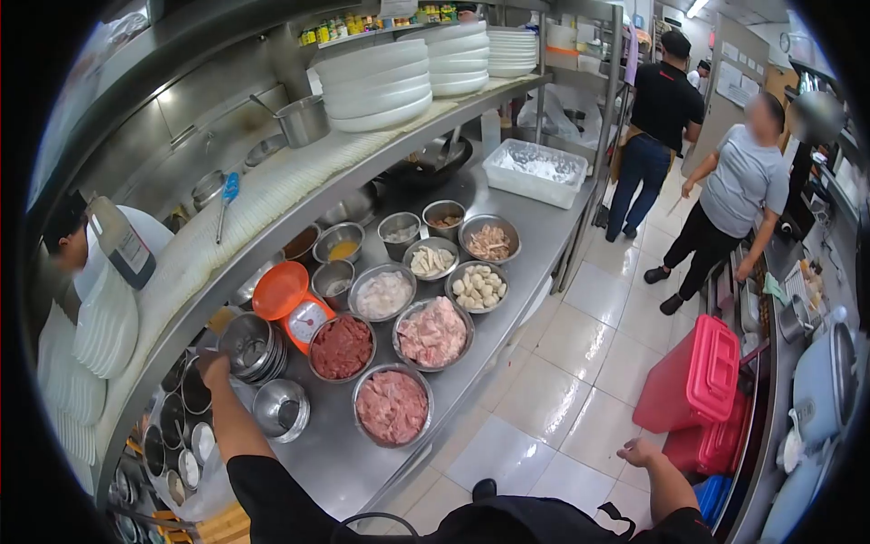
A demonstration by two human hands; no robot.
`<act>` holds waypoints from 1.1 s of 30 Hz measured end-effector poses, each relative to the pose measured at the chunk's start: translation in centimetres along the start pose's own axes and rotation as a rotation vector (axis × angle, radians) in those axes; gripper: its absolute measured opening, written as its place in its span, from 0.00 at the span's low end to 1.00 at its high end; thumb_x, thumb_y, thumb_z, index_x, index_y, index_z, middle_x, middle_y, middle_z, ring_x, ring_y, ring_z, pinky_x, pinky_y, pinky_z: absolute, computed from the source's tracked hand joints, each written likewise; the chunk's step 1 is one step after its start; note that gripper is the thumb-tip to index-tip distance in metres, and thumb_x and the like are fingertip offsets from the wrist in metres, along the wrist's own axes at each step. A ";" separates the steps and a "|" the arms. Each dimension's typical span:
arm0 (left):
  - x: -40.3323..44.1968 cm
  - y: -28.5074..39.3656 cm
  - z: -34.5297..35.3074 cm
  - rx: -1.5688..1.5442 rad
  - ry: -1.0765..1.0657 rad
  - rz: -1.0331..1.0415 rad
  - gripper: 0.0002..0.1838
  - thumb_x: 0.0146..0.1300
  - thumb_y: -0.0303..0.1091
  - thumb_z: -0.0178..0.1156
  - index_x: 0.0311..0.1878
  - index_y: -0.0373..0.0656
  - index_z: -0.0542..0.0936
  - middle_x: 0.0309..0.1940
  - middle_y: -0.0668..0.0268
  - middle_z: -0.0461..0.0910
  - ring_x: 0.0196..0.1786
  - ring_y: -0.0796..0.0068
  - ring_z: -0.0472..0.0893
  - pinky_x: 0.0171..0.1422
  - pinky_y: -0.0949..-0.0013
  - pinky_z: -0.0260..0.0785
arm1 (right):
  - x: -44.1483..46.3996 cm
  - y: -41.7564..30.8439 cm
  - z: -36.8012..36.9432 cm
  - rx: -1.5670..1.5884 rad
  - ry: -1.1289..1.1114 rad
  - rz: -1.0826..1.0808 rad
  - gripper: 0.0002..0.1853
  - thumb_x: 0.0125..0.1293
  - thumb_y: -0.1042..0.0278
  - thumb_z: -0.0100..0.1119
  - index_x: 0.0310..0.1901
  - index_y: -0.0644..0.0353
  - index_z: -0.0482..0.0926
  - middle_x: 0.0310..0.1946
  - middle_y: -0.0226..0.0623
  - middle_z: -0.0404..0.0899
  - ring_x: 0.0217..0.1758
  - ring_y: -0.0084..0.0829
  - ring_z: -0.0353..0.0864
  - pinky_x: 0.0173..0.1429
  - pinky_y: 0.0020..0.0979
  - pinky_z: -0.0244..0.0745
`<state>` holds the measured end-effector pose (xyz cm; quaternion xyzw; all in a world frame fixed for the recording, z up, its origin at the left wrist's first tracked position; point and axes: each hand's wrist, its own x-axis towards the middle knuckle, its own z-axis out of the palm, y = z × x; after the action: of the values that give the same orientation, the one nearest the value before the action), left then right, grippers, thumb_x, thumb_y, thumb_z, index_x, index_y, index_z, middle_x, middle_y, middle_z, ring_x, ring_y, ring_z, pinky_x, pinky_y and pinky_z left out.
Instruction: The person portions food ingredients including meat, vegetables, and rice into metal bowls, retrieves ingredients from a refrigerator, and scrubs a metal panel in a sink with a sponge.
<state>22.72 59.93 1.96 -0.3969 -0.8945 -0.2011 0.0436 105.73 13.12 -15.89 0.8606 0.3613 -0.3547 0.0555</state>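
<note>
Head view: left hand (215, 364) beside stacked metal bowls (263, 363), grip unclear.

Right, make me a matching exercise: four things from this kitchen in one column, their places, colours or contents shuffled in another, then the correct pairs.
Column one
1. Left hand
2. Scale
3. Plastic tub
4. Right hand

Column two
A. Holds something white
B. Out over the tiled floor
C. Reaching to the stacked steel bowls
D. Orange

Pairs: 1-C, 2-D, 3-A, 4-B
</note>
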 end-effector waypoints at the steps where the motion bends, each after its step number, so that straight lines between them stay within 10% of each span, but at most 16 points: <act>1: -1.0 1.0 -1.2 0.021 -0.052 -0.014 0.34 0.55 0.49 0.64 0.58 0.32 0.74 0.54 0.42 0.78 0.60 0.46 0.77 0.63 0.54 0.70 | 0.7 -0.6 0.1 -0.031 0.001 -0.022 0.32 0.58 0.43 0.62 0.57 0.60 0.80 0.53 0.46 0.83 0.60 0.45 0.79 0.66 0.38 0.71; 11: 8.1 -4.3 4.8 -0.119 -0.066 0.026 0.23 0.57 0.41 0.61 0.52 0.35 0.74 0.51 0.45 0.80 0.55 0.45 0.79 0.58 0.53 0.71 | 1.5 -1.6 -1.6 -0.047 -0.006 -0.032 0.33 0.58 0.41 0.61 0.57 0.61 0.80 0.54 0.48 0.81 0.61 0.47 0.77 0.67 0.38 0.70; 14: 1.4 -4.8 -0.1 -0.935 -0.142 -0.170 0.20 0.58 0.40 0.59 0.49 0.36 0.76 0.45 0.46 0.81 0.49 0.45 0.80 0.55 0.50 0.72 | 2.3 1.0 -2.0 -0.196 0.006 -0.080 0.32 0.61 0.40 0.58 0.58 0.57 0.80 0.56 0.48 0.80 0.63 0.47 0.76 0.67 0.39 0.69; 16: 0.0 -8.9 -1.0 -0.872 -0.241 -0.057 0.17 0.65 0.42 0.55 0.45 0.35 0.79 0.35 0.50 0.79 0.42 0.55 0.80 0.48 0.51 0.72 | 4.0 4.8 -0.9 -0.248 0.015 -0.065 0.35 0.63 0.33 0.52 0.56 0.58 0.81 0.60 0.50 0.76 0.67 0.49 0.71 0.72 0.42 0.62; 18: -1.8 -11.0 -1.4 -0.692 -0.151 0.199 0.23 0.67 0.43 0.53 0.59 0.38 0.76 0.53 0.52 0.79 0.54 0.58 0.77 0.57 0.54 0.69 | 8.5 11.7 2.3 -0.204 0.081 -0.207 0.34 0.65 0.33 0.48 0.41 0.61 0.86 0.48 0.55 0.81 0.54 0.53 0.77 0.63 0.48 0.69; 21: -11.8 -1.6 -7.9 -1.239 -0.632 0.158 0.23 0.67 0.40 0.53 0.59 0.33 0.73 0.58 0.52 0.74 0.58 0.57 0.76 0.63 0.54 0.69 | 3.7 13.8 1.0 -0.147 0.157 -0.072 0.32 0.64 0.37 0.50 0.40 0.66 0.85 0.45 0.56 0.82 0.54 0.52 0.79 0.61 0.49 0.70; 22: -20.5 3.2 -11.9 -1.049 -0.371 0.122 0.21 0.59 0.24 0.51 0.52 0.15 0.73 0.49 0.42 0.76 0.49 0.51 0.77 0.55 0.55 0.74 | 0.0 12.5 -1.3 -0.087 0.161 -0.015 0.31 0.63 0.41 0.52 0.42 0.68 0.85 0.46 0.56 0.82 0.54 0.52 0.79 0.60 0.47 0.72; 23: -24.9 5.9 -13.7 -0.874 -0.389 0.119 0.28 0.67 0.38 0.58 0.61 0.23 0.70 0.55 0.44 0.74 0.53 0.50 0.75 0.55 0.53 0.72 | -1.5 13.4 -2.2 -0.032 0.138 0.037 0.30 0.63 0.39 0.55 0.47 0.62 0.84 0.47 0.53 0.82 0.52 0.52 0.80 0.59 0.46 0.73; 26: -25.3 6.9 -0.8 -1.234 -0.957 0.300 0.18 0.63 0.34 0.57 0.54 0.35 0.74 0.52 0.55 0.77 0.54 0.61 0.79 0.55 0.56 0.73 | -5.3 15.1 -4.9 0.092 0.264 0.053 0.30 0.63 0.42 0.57 0.53 0.62 0.82 0.52 0.52 0.81 0.56 0.49 0.80 0.61 0.42 0.73; 33: -69.1 27.2 1.7 -0.718 -1.700 0.709 0.14 0.58 0.25 0.56 0.48 0.36 0.78 0.35 0.66 0.80 0.31 0.78 0.77 0.30 0.72 0.69 | -13.4 18.7 -7.2 0.573 0.703 -0.210 0.25 0.62 0.50 0.64 0.51 0.64 0.81 0.47 0.49 0.82 0.53 0.46 0.81 0.57 0.41 0.75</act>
<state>89.76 29.20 -7.20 -0.6438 -0.3434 -0.0837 -0.6787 115.66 -5.83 -4.88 0.8680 0.3308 -0.1306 -0.3466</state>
